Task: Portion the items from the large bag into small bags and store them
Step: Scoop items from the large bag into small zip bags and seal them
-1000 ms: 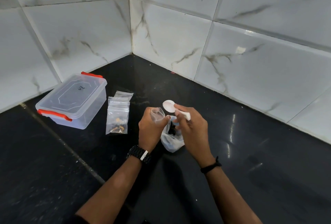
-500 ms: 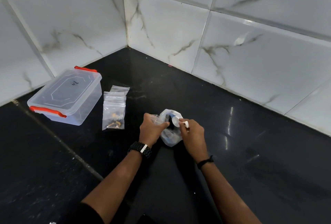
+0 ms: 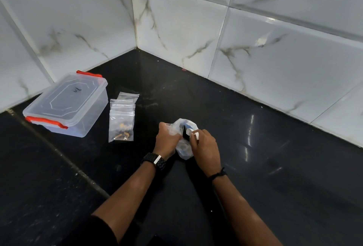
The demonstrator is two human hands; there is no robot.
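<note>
Dipping: right hand (image 3: 206,147) has lowered its pinched spoon (image 3: 193,133) into large bag (image 3: 184,143); left hand (image 3: 167,139) grips small bag (image 3: 173,127) beside it, next scoop starting.

small bags (image 3: 121,120) lie between box (image 3: 66,104) and large bag (image 3: 184,141).

Bright, even, cool-white lighting, strongest on the marble-look wall tiles (image 3: 284,65) at upper right. Small blown-out glare patch on one tile at right of centre. Vertical streaks of reflected light on the glossy black worktop (image 3: 275,157) at right of the frame. Soft, faint shadows only, barely separable from the dark surface at lower centre. Strong wide-angle bending: tile joints bowed and splayed toward the edges. Sharp at centre, softer at lower left. Dust specks and smears visible on the worktop. Contents of the clear plastic bag (image 3: 184,143) at centre too dark and small to resolve.
</note>
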